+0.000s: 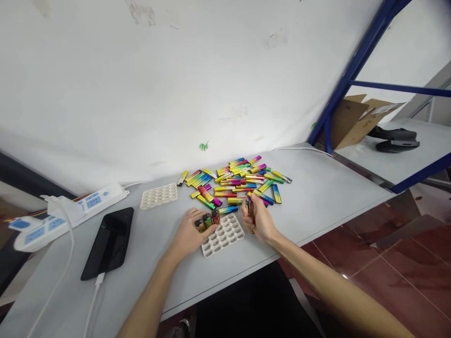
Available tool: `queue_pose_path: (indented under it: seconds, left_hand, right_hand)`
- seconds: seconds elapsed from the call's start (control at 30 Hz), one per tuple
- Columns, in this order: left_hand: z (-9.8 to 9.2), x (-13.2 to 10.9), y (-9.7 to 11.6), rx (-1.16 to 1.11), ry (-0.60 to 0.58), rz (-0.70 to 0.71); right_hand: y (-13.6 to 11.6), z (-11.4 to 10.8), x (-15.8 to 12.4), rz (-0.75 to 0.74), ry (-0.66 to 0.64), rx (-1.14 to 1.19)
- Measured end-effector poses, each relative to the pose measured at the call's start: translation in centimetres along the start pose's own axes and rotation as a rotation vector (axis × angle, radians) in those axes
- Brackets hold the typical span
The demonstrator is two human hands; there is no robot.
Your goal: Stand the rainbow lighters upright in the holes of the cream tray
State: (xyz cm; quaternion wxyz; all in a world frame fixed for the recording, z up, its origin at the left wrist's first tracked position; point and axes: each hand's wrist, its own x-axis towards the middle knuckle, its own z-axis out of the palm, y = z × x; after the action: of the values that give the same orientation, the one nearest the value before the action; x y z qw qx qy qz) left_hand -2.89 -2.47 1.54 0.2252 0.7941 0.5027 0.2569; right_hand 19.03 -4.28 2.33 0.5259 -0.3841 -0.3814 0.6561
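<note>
Just below the frame's centre, the left hand pinches three lighters by the pale tray while the right hand curls around another lighter, all probably light, rigid and slick, best gripped along their long sides.

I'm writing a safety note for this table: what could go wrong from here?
The left hand holds three lighters at once, so one might slip. The loose lighters overlap, so a nudge could make some slide. The charging cable trailing from the phone could be snagged by a forearm.
</note>
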Motion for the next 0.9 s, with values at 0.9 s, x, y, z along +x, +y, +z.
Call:
queue_pose_path:
  seconds: [0.9]
  left_hand:
    - [-0.4, 0.1, 0.6, -0.026, -0.047, 0.033]
  right_hand:
    - [0.8, 0.3, 1.7, -0.331, -0.127, -1.07]
